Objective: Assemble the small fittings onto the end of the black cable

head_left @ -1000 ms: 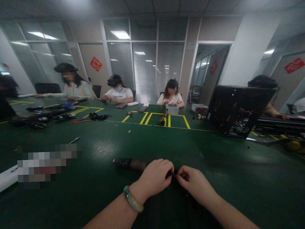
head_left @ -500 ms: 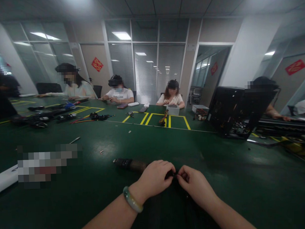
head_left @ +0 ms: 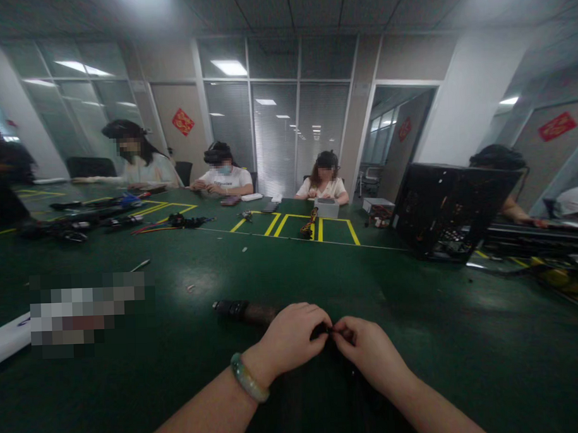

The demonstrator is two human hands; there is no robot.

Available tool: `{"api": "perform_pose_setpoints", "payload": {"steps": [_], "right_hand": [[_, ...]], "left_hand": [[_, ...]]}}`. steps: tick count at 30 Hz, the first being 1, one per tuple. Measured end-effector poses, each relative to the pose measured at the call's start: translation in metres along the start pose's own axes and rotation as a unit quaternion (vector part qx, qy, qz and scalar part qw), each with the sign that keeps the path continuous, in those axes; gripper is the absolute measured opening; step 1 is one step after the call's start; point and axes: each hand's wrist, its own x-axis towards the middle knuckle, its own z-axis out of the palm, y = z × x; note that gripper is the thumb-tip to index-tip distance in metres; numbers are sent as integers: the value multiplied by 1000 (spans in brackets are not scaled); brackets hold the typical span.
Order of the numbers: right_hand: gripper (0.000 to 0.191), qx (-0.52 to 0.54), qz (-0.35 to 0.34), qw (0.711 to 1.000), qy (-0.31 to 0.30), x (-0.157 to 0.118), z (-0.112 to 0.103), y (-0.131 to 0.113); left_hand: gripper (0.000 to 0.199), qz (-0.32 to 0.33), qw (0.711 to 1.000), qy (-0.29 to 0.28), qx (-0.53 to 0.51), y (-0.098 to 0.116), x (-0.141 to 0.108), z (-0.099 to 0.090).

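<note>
My left hand (head_left: 300,330) is closed, with thumb and fingers pinched together at a small dark thing too dim to name. Facing it, my right hand (head_left: 372,349) is pinched too, and its fingertips meet those of the left at the same spot. Behind the left hand lies a dark, stick-like piece (head_left: 245,313) with a black ribbed end and a brownish body; the hand hides its other end. Dark, unclear shapes lie on the table below both hands.
The green table (head_left: 181,384) has yellow tape lines. A white object (head_left: 11,340) lies at left, partly blurred out. Cables (head_left: 185,220), a grey box (head_left: 326,207) and a black computer case (head_left: 452,211) stand farther off. Several people sit around the table.
Both hands stay almost in place, with the right fingertips slightly closer to the left ones. The whole view has shifted very slightly.
</note>
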Motion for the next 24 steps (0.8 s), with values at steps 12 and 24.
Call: {"api": "perform_pose_setpoints", "payload": {"steps": [12,24], "right_hand": [[12,28,1,1000,-7,1,1,3],[12,15,10,1000,-16,2,0,4]], "left_hand": [[15,2,1000,0,-2,-2,0,1],[16,2,1000,4,-1,1,-1,0]]}}
